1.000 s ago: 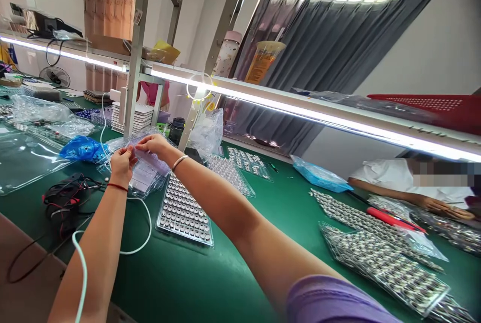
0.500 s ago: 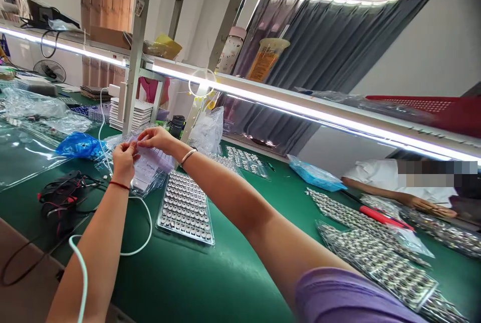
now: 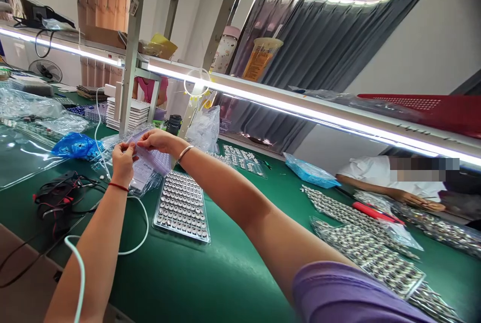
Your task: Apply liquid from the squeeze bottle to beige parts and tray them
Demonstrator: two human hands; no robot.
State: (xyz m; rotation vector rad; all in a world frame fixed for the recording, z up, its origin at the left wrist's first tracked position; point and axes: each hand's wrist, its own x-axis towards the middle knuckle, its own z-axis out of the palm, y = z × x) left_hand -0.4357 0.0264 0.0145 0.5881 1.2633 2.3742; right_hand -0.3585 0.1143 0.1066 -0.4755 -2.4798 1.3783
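Observation:
My left hand [image 3: 123, 163] and my right hand [image 3: 160, 141] are close together over the far left part of the bench. Both pinch the upper left edge of a thin, see-through purple plastic tray [image 3: 161, 162], which hangs tilted from my fingers. The fingertips partly hide that edge. Behind and below it lies crinkled clear plastic wrap with a white printed sheet [image 3: 140, 174]. A clear tray of round metallic parts in rows [image 3: 181, 207] rests on the green bench, just nearer than my right hand.
Black cables [image 3: 58, 197] and a white cord [image 3: 145, 232] lie by my left arm. A blue bag [image 3: 77, 146] sits further left. Filled trays [image 3: 376, 253] are stacked on the right, near a co-worker's hands [image 3: 419, 201]. A lit shelf [image 3: 263, 100] crosses above the bench.
The purple tray has tilted a little and shows more of its face below my right hand. My hands stay pinched at its edge. The whole view has shifted slightly.

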